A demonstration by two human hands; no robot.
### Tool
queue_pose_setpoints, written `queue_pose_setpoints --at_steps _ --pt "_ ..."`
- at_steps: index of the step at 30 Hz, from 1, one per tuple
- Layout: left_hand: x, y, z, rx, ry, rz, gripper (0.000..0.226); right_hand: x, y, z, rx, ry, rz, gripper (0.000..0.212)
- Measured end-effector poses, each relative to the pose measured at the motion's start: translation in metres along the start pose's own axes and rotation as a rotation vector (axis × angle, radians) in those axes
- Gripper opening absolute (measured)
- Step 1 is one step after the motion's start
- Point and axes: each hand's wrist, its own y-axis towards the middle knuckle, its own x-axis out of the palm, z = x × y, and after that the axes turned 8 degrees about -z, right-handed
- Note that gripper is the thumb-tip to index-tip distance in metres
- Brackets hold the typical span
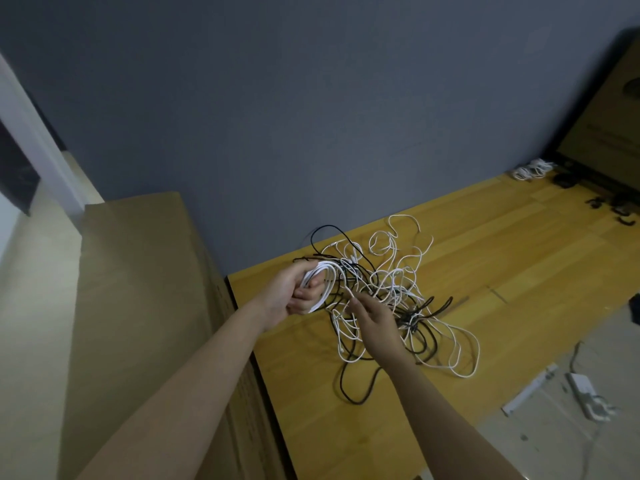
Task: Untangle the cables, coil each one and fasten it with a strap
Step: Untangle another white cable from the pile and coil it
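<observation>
Two hands: left (pixel 298 292) grips white coil (pixel 320 282), right (pixel 372 315) pinches strand.

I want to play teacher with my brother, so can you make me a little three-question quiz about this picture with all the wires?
1. True or false: the left hand grips a white coil.
2. Which colours are the cables in the tangle? A) red and blue B) white and black C) green and yellow
3. Fill in: the tangle lies on a ____ table.

Key
1. True.
2. B.
3. Wooden. The right hand pinches a white strand leading out of the pile.
</observation>
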Motion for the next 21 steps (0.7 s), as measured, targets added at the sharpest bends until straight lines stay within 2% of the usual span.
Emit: queue_pose_setpoints --at_steps 3,6,10,15,21 --pt "-0.003 0.002 0.001 0.004 0.009 0.006 0.038 0.004 0.0 0.001 -0.035 0.014 0.062 0.009" --pt "-0.001 0.002 0.0 0.026 -0.024 -0.014 0.036 0.004 0.003 -0.003 -0.055 0.028 0.133 0.009" --pt "0.0 0.002 0.0 0.047 -0.103 0.016 0.036 0.008 0.006 -0.01 -0.041 0.034 0.125 0.014" --pt "0.0 0.002 0.0 0.056 -0.071 0.035 0.037 0.01 0.001 -0.01 -0.043 0.06 0.146 0.014" --pt "0.0 0.002 0.0 0.057 -0.166 0.039 0.036 0.008 0.001 -0.008 -0.058 -0.14 0.181 0.013"
